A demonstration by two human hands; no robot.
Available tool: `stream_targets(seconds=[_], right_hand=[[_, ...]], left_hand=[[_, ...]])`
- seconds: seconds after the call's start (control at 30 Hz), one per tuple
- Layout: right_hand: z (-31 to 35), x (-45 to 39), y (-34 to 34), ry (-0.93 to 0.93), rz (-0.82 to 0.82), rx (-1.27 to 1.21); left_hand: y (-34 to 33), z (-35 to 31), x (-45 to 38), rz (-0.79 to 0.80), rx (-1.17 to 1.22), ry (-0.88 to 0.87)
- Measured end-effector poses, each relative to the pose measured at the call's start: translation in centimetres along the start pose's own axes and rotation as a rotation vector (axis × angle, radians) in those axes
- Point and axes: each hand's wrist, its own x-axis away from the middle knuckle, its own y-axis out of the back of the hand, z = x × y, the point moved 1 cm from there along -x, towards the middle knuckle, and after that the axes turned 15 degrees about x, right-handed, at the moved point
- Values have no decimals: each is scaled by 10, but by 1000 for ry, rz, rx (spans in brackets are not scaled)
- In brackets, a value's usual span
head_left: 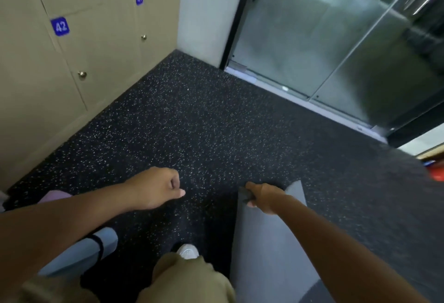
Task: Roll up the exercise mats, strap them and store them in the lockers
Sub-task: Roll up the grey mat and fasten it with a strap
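A grey exercise mat (269, 249) hangs or stands lengthwise at lower right, reaching down toward the speckled floor. My right hand (263, 197) grips its top edge, fingers curled over the dark rim. My left hand (159, 187) hovers above the floor to the left of the mat, its fingers curled into a loose fist with nothing in it. A blue rolled mat (79, 252) with a black strap lies on the floor under my left forearm. A pink rolled mat (56, 195) shows partly beside the lockers. Beige lockers (72, 57) numbered 41 and 42 are closed.
Black speckled rubber floor (192, 122) fills the middle. A white wall corner (206, 14) and frosted glass sliding doors (324, 45) stand at the back right. My knee and white shoe (187, 252) are at the bottom. A red object (437, 172) sits at the right edge.
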Motion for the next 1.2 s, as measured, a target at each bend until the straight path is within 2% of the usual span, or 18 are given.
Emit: stream_targets(seconds=[0.13, 0.33, 0.57, 0.73, 0.93, 1.07, 1.2], right_hand=[[-37, 67, 49, -71, -91, -49], [-63, 170, 111, -87, -398, -170], [-44, 292, 158, 7, -814, -309], [-13, 361, 167, 81, -995, -441], [33, 417, 142, 211, -1041, -645], [57, 435, 106, 390, -925, -1019], [73, 443, 66, 505, -759, -1221]], left_hand=[[10, -61, 37, -29, -10, -94], [17, -127, 102, -130, 4, -229], [31, -144, 170, -242, -27, -335], [55, -139, 213, -326, -60, -334], [83, -129, 272, -469, -167, -397], [102, -112, 298, -484, -242, -402], [93, -100, 319, -434, -170, -399]])
